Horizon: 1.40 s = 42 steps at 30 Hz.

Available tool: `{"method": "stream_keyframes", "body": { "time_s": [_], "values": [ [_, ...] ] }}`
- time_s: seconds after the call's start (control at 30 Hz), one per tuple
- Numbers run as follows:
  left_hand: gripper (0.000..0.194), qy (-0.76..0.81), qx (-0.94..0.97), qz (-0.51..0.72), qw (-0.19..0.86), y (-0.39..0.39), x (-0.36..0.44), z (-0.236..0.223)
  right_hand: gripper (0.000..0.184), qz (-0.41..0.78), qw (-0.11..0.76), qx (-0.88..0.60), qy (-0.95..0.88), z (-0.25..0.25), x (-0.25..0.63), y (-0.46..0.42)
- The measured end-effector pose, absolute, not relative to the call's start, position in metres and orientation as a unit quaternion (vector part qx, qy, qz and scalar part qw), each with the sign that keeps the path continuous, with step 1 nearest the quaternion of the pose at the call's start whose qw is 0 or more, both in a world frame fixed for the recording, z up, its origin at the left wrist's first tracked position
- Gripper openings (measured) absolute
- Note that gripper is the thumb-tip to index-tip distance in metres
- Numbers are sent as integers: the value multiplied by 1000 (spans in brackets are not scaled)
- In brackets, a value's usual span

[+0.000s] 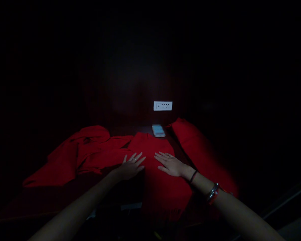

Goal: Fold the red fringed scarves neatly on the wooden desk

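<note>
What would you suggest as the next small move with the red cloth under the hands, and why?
I would probably slide the right hand gently outward across the middle red cloth, since both palms face down and the left hand rests near its opposite edge.

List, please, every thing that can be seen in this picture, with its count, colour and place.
Fringed flat cloth: one, red, centre
Crumpled cloth heap: one, red, left; layers uncountable
Long cloth: one, red, right
Rectangular socket plate: one, white, wall
Blurred flat object: one, pale blue, behind centre cloth
Table: one, dark, below cloths
Thin wristband: one, black, right wrist
Shiny bracelet: one, silvery, right forearm
Left hand, right hand: two, bare, at centre cloth
</note>
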<state>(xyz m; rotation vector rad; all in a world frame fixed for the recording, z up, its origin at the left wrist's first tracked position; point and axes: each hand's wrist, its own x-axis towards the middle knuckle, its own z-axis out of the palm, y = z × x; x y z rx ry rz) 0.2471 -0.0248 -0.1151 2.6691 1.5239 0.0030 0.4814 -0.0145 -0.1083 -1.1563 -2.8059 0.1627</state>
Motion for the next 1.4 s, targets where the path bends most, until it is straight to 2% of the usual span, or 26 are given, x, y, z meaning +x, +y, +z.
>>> {"method": "stream_keyframes", "body": {
  "time_s": [0.13,0.3,0.43,0.73,1.03,1.2,1.4],
  "values": [
    [47,485,872,-57,45,-28,230,-115,55,57,31,-405,-912,-110,482,-12],
    [35,439,885,41,-149,-37,225,-113,59,66,12,-402,-913,-106,476,-9],
    [27,417,881,37,-220,-29,236,-110,58,52,39,-408,-911,-107,470,-10],
    [21,591,729,85,-334,-21,226,-95,59,5,27,-416,-909,-117,471,-10],
    [24,401,852,34,-335,-19,211,-96,59,-11,32,-417,-908,-116,472,-10],
    [24,389,864,36,-319,-49,200,-100,59,-10,34,-418,-908,-118,472,-8],
    [24,410,883,7,-227,-70,206,-125,59,-11,35,-416,-908,-120,471,-5]
  ]
}}
